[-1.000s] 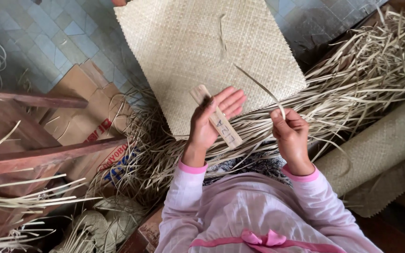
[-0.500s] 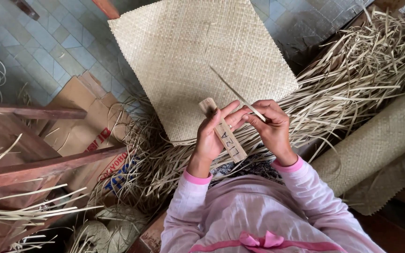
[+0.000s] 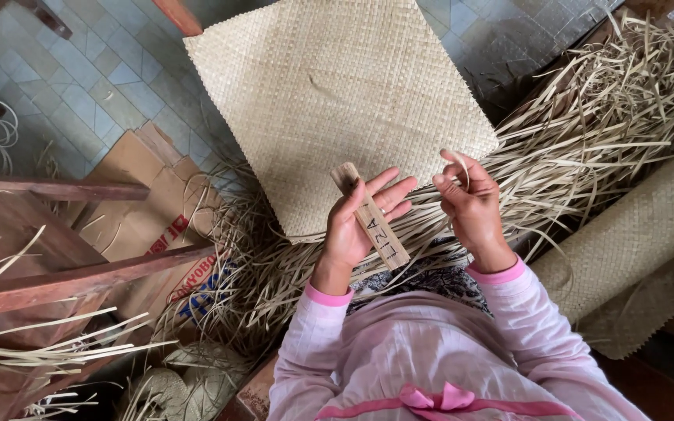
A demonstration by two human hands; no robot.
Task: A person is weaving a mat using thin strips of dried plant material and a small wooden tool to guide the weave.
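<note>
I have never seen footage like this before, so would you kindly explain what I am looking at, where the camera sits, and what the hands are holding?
There is no machine here: a person in a pink top works with two bare hands, and one camera worn on the person's head looks down at them. The left hand holds a flat wooden stick, its fingers spread open behind it. The right hand pinches a thin pale straw strip between its fingertips. Beyond the hands a square woven mat lies on the tiled floor, with loose straw fringing its near edges. To the right is a rolled woven mat; to the left are flattened cardboard and wooden furniture.
</note>
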